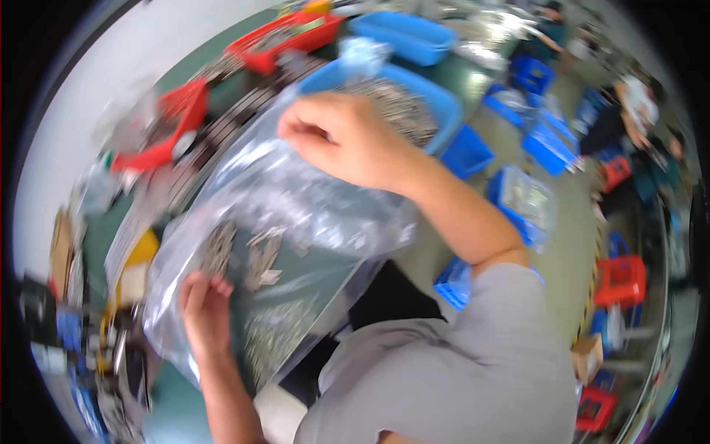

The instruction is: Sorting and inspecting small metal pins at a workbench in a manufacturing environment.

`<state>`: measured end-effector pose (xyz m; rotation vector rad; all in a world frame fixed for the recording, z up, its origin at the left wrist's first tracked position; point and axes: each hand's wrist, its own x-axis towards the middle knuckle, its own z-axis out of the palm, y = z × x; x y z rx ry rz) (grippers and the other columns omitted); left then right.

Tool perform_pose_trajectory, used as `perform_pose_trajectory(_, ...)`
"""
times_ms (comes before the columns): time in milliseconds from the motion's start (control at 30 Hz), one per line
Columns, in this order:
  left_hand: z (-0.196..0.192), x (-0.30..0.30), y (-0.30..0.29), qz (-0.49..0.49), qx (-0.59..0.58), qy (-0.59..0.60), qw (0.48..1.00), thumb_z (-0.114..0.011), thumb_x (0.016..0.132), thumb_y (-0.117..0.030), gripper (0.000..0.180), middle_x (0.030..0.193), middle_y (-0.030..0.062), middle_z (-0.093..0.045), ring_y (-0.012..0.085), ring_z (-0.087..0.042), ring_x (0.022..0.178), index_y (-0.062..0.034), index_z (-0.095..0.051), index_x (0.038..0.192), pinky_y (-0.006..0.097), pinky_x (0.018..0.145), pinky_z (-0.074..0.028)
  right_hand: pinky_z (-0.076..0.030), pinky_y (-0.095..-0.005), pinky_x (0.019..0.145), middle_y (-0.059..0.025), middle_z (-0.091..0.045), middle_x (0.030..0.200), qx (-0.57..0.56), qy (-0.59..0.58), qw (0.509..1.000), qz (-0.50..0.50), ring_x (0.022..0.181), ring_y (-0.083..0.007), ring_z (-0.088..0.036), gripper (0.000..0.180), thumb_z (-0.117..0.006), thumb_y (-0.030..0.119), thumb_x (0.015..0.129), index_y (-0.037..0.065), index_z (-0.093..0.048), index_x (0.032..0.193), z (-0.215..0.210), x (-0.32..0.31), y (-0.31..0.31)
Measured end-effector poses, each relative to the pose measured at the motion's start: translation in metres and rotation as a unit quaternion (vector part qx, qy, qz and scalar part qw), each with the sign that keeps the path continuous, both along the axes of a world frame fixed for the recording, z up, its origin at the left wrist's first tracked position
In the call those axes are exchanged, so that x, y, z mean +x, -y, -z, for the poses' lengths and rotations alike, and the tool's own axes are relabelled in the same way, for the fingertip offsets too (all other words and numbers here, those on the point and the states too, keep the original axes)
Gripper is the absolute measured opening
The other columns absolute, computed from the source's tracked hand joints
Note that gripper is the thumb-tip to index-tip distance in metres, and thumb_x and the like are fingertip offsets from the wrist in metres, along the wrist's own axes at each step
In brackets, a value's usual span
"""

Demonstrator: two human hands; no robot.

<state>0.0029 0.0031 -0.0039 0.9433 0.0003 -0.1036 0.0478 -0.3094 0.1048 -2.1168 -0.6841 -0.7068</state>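
A large clear plastic bag [288, 185] lies spread over the green worktable, between my two hands. My left hand [206, 314] is at the bag's near left side, its fingers bent inward; whatever they grip is hidden. Beside it, small flat metal pieces [265, 255] lie in loose piles, and a paler heap of small parts [277, 340] sits nearer to me. My right hand [336, 137] is raised over the far end of the bag, in front of a blue bin [447, 100] filled with metal pieces. Its fingers are curled closed; I cannot make out what is in them.
Red trays [196, 111] line the table's far left side. Another blue tray [407, 33] stands at the back. On the floor to the right are several blue crates [551, 144] and a red stool [620, 281]. People [636, 103] are at the far right.
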Motion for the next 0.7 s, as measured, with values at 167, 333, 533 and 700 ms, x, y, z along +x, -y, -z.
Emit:
perform_pose_trajectory(167,-0.007,0.003,0.004,-0.002,0.030,-0.019,0.999,-0.055,0.087,-0.010,0.009,0.081,0.0117,-0.062,0.0199,-0.059,0.071,-0.0021,-0.058,0.089,0.031,0.068,-0.049,-0.047,-0.0412,0.062,-0.0108,-0.061,0.074,-0.160,-0.103,0.959,-0.211,0.072,-0.0315,-0.060,0.006,-0.059,0.013,0.077,0.007,-0.060,0.078,0.026,-0.009,-0.070)
perform_pose_trajectory(333,-0.002,0.003,-0.004,0.010,0.006,-0.010,1.000,-0.054,0.087,-0.010,0.010,0.082,0.0127,-0.063,0.0200,-0.060,0.072,-0.0008,-0.058,0.090,0.031,0.069,-0.049,-0.047,-0.0409,0.067,-0.0086,-0.062,0.081,-0.280,-0.175,0.916,-0.226,0.078,-0.0301,-0.061,0.008,-0.061,0.014,0.076,0.008,-0.061,0.081,0.065,0.003,-0.106)
perform_pose_trajectory(533,-0.012,0.003,-0.003,-0.004,0.026,-0.043,0.999,-0.052,0.089,-0.012,0.012,0.080,0.0111,-0.060,0.0196,-0.057,0.072,-0.0015,-0.056,0.089,0.031,0.069,-0.048,-0.048,-0.0412,0.066,-0.0104,-0.059,0.083,-0.332,-0.161,0.896,-0.246,0.080,-0.0300,-0.061,0.016,-0.067,0.019,0.074,0.007,-0.059,0.081,0.079,-0.001,-0.132)
perform_pose_trajectory(700,-0.023,0.010,-0.007,-0.007,0.031,-0.067,0.997,-0.051,0.089,-0.013,0.013,0.082,0.0109,-0.061,0.0195,-0.057,0.072,-0.0012,-0.057,0.089,0.031,0.069,-0.048,-0.050,-0.0405,0.061,-0.0128,-0.061,0.076,-0.403,-0.085,0.882,-0.228,0.072,-0.0317,-0.062,0.009,-0.064,0.011,0.070,0.004,-0.060,0.075,0.079,0.000,-0.141)
